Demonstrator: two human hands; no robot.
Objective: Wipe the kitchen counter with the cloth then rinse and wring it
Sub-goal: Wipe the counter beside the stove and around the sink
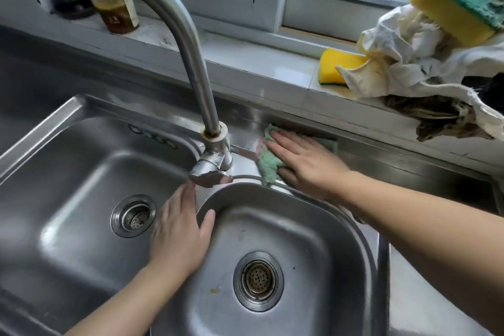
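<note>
Right hand (305,161) lies flat, fingers straight, pressing the green cloth (268,163) onto the steel counter (409,161) at its back edge, just right of the tap (212,161) base and behind the right basin's (313,226) rim. Left hand (180,232) rests open, fingers straight, on the divider between the two basins, holding nothing; fingertips are near the tap handle, contact unclear. On the sill (259,63) at the far right: two sponges (334,68) and crumpled white rags (403,63).
</note>
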